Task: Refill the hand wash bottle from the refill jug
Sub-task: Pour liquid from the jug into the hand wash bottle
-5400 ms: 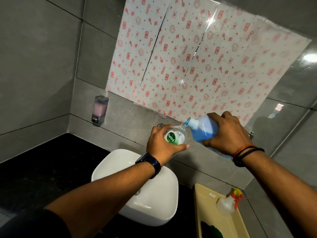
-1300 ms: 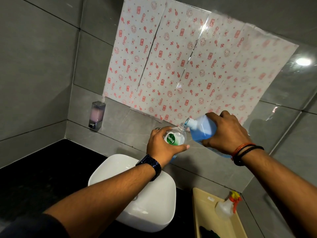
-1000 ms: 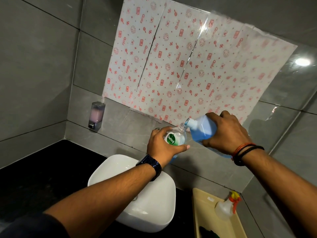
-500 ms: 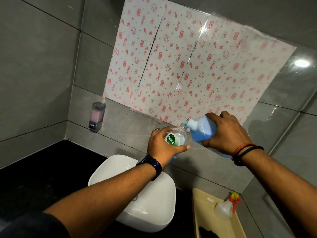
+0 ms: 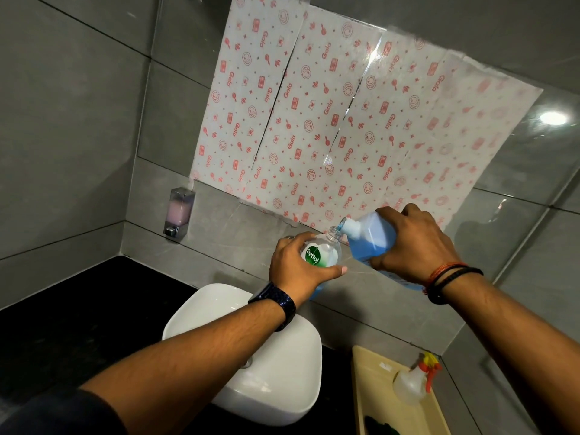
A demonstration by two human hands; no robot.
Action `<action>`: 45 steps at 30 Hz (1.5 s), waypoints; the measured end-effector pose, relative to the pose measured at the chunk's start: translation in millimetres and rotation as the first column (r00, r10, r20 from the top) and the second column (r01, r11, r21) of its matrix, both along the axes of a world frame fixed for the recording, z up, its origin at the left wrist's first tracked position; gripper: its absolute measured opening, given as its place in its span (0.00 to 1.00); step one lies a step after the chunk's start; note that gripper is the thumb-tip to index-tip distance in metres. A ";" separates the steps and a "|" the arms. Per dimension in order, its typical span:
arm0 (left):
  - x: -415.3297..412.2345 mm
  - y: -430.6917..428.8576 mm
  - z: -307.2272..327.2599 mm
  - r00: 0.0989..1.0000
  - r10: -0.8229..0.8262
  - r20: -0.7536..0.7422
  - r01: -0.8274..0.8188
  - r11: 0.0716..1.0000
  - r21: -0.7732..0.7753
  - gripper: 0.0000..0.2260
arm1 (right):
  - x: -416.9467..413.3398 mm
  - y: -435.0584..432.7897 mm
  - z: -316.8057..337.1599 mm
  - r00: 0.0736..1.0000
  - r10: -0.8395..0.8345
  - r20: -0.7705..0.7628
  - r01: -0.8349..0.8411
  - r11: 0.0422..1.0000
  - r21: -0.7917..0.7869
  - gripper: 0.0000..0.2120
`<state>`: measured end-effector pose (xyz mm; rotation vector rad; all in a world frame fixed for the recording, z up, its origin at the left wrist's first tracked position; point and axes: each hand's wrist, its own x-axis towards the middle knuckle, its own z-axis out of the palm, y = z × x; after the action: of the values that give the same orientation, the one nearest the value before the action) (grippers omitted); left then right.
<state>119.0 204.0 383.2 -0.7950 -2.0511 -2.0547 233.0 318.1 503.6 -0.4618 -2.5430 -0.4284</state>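
Blue liquid fills the tilted refill jug [image 5: 372, 238] gripped in the right hand [image 5: 417, 246] — its spout meets the open neck of the Dettol hand wash bottle [image 5: 323, 252], held upright by the left hand [image 5: 296, 268] above the white basin [image 5: 279, 372].

The room was dim and grey. A ceiling lamp was reflected as a bright spot [image 5: 553, 118] on the glossy tiles at far right. Glare streaks crossed the patterned sheet [image 5: 370, 54]. Tile lines bent near the edges from the wide lens.
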 end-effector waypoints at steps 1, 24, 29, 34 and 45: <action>0.2 0.0 -0.1 1.000 0.001 -0.001 -0.001 1.000 0.001 0.32 | 0.2 -0.2 -0.1 1.000 0.001 0.000 -0.001 1.000 -0.003 0.37; 2.7 4.2 -0.6 1.000 -0.006 0.015 0.006 1.000 0.018 0.33 | 1.8 5.6 -1.7 1.000 -0.001 -0.005 0.001 1.000 -0.001 0.37; 2.9 4.1 -0.1 1.000 -0.009 0.017 0.009 1.000 0.020 0.33 | 1.6 5.7 -0.6 1.000 0.008 -0.006 -0.008 1.000 -0.005 0.37; 2.8 4.6 -0.1 1.000 -0.006 0.012 0.005 1.000 0.020 0.33 | 1.3 6.8 -1.2 1.000 0.005 -0.007 -0.005 1.000 -0.003 0.37; 2.9 6.3 0.0 1.000 -0.021 0.022 0.020 0.999 0.030 0.33 | 1.8 8.7 -0.5 1.000 -0.005 -0.001 0.005 1.000 0.006 0.38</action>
<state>121.9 210.3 383.2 -0.7958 -2.0274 -2.1086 234.8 326.7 503.2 -0.4665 -2.5395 -0.4377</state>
